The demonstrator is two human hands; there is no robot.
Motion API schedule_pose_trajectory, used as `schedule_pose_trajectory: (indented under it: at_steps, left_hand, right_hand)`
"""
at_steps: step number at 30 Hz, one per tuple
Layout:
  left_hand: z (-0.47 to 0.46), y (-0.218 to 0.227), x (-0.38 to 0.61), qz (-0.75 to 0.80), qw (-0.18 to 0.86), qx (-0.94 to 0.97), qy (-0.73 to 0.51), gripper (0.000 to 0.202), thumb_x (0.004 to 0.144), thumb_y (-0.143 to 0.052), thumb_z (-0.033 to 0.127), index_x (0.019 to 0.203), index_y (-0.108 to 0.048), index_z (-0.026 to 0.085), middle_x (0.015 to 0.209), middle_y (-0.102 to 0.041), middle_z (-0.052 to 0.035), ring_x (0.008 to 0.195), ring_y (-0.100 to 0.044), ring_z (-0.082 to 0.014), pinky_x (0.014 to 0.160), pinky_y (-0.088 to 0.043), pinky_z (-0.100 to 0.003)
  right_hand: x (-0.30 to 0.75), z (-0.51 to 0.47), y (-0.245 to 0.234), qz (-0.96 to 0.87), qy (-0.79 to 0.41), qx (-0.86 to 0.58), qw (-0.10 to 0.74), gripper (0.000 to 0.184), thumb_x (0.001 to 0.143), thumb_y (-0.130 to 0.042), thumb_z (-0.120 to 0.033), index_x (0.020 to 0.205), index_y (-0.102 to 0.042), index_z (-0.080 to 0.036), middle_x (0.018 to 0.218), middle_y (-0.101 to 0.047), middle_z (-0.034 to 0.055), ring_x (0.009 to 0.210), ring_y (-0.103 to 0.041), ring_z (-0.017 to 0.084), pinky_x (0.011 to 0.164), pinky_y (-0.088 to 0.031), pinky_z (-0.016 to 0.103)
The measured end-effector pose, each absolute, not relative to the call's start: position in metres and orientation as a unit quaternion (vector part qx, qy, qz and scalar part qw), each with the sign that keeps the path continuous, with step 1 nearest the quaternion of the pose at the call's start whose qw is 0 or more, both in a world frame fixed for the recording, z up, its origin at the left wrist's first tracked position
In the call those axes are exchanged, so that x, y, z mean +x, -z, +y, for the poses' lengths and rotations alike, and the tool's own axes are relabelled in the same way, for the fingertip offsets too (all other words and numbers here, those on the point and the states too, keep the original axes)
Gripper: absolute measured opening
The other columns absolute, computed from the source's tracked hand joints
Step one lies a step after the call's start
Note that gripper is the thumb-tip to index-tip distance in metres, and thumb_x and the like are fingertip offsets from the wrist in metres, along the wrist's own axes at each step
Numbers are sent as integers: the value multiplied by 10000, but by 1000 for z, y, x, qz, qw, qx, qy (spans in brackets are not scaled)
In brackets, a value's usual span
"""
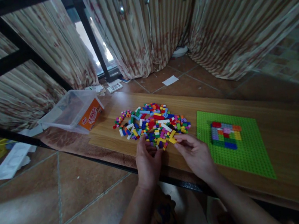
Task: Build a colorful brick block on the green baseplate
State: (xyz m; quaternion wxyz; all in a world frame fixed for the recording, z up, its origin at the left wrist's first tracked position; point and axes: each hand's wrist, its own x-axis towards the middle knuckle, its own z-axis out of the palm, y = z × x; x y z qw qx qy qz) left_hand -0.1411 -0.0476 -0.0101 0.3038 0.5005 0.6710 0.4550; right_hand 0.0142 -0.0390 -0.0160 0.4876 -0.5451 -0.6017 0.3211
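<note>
A pile of loose, many-coloured toy building bricks [151, 121] lies spread on a wooden board. My right hand [197, 155] is at the pile's near right edge, its thumb and fingers pinching a yellow building brick [172, 137]. Beside the near left edge of the pile, my left hand [148, 163] rests with thumb and fingers apart and curved around a few bricks; some of its fingertips are hidden. To the right of my right hand lies a green baseplate [253, 148], with a low block of coloured bricks [226, 134] built on it.
A clear plastic box [64, 112] with an orange label stands at the board's left end. The wooden board [291, 150] rests on a brown cloth-covered surface with a dark edge. Curtains [136, 27] hang behind. White paper [170, 80] lies on the tiled floor.
</note>
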Motion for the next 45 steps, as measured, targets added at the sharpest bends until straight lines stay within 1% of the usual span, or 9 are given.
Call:
schedule_pose_trajectory:
  at_steps: [6, 15, 21, 25, 29, 33, 36, 40, 45]
  left_hand:
    - [-64, 10, -151, 671, 314, 478, -472, 623, 765, -686, 247, 1333, -434, 219, 1045, -607, -49, 755, -644, -122, 676, -564, -263]
    - [-66, -4, -174, 744, 238, 449, -435, 586, 786, -627, 310, 1312, -427, 146, 1037, -596, -79, 703, -628, -130, 617, -544, -271]
    - [-45, -10, -190, 784, 116, 532, -300, 345, 813, -581, 307, 1122, -597, 154, 1054, -603, -111, 874, -633, -226, 839, -519, -386]
    - [-36, -9, -187, 791, 96, 545, -260, 263, 843, -535, 303, 1049, -634, 174, 1024, -619, -102, 934, -633, -263, 830, -505, -387]
    - [-42, -10, -187, 782, 128, 532, -299, 241, 829, -570, 319, 1013, -642, 179, 975, -656, -78, 864, -651, -227, 777, -511, -344]
    - [-55, -22, -177, 735, 239, 505, -384, 304, 815, -614, 391, 1040, -620, 185, 862, -690, -28, 675, -647, -158, 621, -503, -264]
    - [-56, -33, -159, 693, 268, 515, -427, 299, 800, -646, 367, 1036, -608, 187, 832, -696, -16, 654, -649, -139, 586, -489, -232]
    - [-44, -42, -128, 642, 259, 564, -450, 229, 800, -648, 267, 1015, -599, 203, 845, -691, -8, 732, -669, -140, 638, -506, -227]
    - [-28, -48, -86, 581, 240, 642, -439, 188, 823, -588, 165, 996, -609, 234, 940, -695, -12, 893, -663, -167, 792, -509, -282]
  right_hand:
    - [18, -42, 11, -690, -235, -552, 406, 205, 846, -540, -173, 989, -674, -231, 978, -667, 47, 889, -649, 191, 797, -530, 340]
    - [15, -41, 12, -723, -183, -566, 352, 209, 862, -518, -157, 1003, -661, -215, 963, -652, 53, 841, -640, 196, 734, -512, 326]
    - [-11, -52, 1, -808, -172, -449, 340, 202, 926, -485, -167, 972, -670, -234, 947, -648, 49, 912, -591, 195, 830, -489, 344]
    - [-28, -57, -1, -859, -170, -406, 261, 197, 894, -536, -136, 1029, -650, -224, 951, -653, 53, 923, -563, 221, 840, -478, 386]
    - [-29, -54, 1, -844, -159, -446, 250, 296, 858, -603, -162, 1152, -609, -191, 1071, -634, 89, 1012, -541, 260, 885, -481, 428]
    - [-22, -48, 3, -814, -168, -480, 279, 333, 874, -577, -181, 1205, -593, -155, 1112, -620, 121, 1062, -531, 281, 922, -479, 452]
    - [-15, -46, -1, -767, -211, -494, 351, 265, 917, -490, -177, 1140, -633, -175, 1056, -643, 111, 1028, -563, 259, 908, -484, 430]
    - [0, -42, -13, -598, -385, -502, 492, 220, 929, -516, -311, 1070, -663, -230, 996, -688, 54, 894, -634, 190, 806, -516, 345]
    - [23, -32, -20, -410, -529, -450, 591, 221, 791, -694, -367, 971, -698, -239, 890, -713, 1, 816, -641, 152, 772, -512, 297]
